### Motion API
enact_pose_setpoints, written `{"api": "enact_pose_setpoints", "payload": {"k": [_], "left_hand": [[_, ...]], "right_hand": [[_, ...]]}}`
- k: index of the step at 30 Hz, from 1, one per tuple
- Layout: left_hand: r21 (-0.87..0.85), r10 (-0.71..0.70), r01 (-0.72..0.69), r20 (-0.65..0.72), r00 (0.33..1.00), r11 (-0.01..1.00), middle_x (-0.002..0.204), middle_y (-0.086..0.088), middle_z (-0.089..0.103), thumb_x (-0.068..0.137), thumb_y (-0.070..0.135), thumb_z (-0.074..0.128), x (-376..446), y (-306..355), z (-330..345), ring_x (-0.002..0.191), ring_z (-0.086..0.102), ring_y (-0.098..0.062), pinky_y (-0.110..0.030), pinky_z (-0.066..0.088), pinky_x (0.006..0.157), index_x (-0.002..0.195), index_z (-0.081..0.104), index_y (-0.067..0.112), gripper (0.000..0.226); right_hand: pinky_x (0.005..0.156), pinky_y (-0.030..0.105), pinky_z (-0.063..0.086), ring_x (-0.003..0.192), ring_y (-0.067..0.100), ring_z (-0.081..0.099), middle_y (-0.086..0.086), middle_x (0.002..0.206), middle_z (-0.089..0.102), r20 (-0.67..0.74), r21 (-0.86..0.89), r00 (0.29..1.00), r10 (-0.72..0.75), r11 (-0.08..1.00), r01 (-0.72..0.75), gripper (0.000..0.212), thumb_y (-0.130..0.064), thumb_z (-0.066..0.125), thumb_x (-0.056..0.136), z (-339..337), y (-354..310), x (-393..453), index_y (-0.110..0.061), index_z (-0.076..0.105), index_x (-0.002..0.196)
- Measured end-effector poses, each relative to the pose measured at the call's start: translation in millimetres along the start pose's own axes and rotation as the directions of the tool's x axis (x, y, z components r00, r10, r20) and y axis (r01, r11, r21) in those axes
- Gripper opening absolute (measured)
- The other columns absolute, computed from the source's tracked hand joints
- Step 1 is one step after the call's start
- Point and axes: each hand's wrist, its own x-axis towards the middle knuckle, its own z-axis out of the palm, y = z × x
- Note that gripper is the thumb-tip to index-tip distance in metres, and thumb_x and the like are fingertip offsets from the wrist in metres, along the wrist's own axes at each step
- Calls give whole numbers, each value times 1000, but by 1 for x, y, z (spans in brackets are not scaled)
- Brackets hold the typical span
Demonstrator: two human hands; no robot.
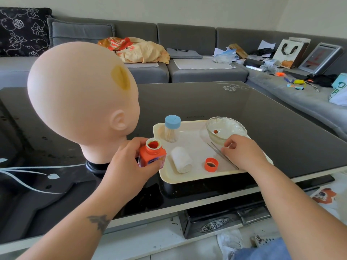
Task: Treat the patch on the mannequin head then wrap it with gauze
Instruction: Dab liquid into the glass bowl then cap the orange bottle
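1. A mannequin head [82, 98] with a yellow patch [121, 77] stands at the table's [262, 109] left side, beside a cream tray [169, 177].
2. The left hand [129, 164] grips an uncapped orange bottle [152, 154] off the tray's left edge.
3. The right hand [242, 152] pinches tweezers [218, 152] on the tray, near the glass bowl [226, 129].
4. A gauze roll [181, 159] and orange cap [211, 164] lie near the tray's front edge.

1. The orange bottle [152, 156] carries a small dark oval label, its lettering too blurred to read.
2. The orange-and-white bag [120, 44] on the far sofa shows large white letters, not legible.
3. The teal box [339, 85] at far right shows large letters, cut off.
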Motion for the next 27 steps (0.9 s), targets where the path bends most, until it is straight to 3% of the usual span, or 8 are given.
{"api": "enact_pose_setpoints", "payload": {"k": [4, 9, 13, 17, 22, 27], "left_hand": [[4, -11, 10, 6, 1000, 1000, 103, 16, 59, 62, 44, 73, 0, 1, 1, 96, 58, -1, -36, 52, 87, 99, 53, 50, 42], [23, -7, 6, 16, 1000, 1000, 103, 15, 58, 61, 47, 70, 0, 1, 2, 94, 58, -3, -34, 52, 85, 103, 54, 47, 45], [32, -2, 1, 21, 1000, 999, 103, 14, 58, 62, 45, 69, -1, 2, 2, 92, 57, -2, -24, 48, 79, 97, 51, 51, 40], [53, -7, 6, 25, 1000, 999, 102, 16, 57, 61, 49, 65, 0, 2, 2, 89, 54, 4, -11, 37, 69, 101, 51, 49, 42], [48, -6, 5, 27, 1000, 999, 102, 16, 57, 60, 53, 63, -1, 3, 2, 89, 51, 11, -9, 36, 66, 102, 51, 49, 44], [19, -24, 24, 24, 999, 1000, 99, 16, 63, 56, 56, 65, -1, 3, 2, 88, 54, 12, -7, 40, 60, 96, 48, 50, 44]], "right_hand": [[59, 24, 39, 75, 6, 55, -12, 88, 59, 76, 153, 992, -103, 984, 91, 21, -47, 70, 78, -3, -13, -12, -31, 61, 89], [72, 27, 47, 82, 11, 58, -7, 92, 60, 212, 130, 970, -121, 987, 95, 38, -46, 76, 70, -3, -23, -21, -30, 58, 99], [72, 27, 45, 88, 10, 57, -9, 95, 58, 275, 92, 955, -106, 992, 84, 42, -45, 77, 69, 0, -26, -23, -32, 55, 102], [74, 27, 46, 84, 8, 56, -10, 93, 57, 275, 48, 956, -102, 995, 92, 43, -47, 77, 68, 4, -28, -23, -33, 53, 101], [70, 28, 46, 81, 13, 58, -7, 91, 58, 265, 97, 957, -120, 991, 97, 35, -35, 73, 74, 7, -30, -25, -32, 53, 102], [75, 28, 49, 84, 13, 59, -6, 91, 56, 76, 305, 954, -289, 918, 253, 37, -27, 70, 78, 6, -40, -30, -36, 51, 108]]}}
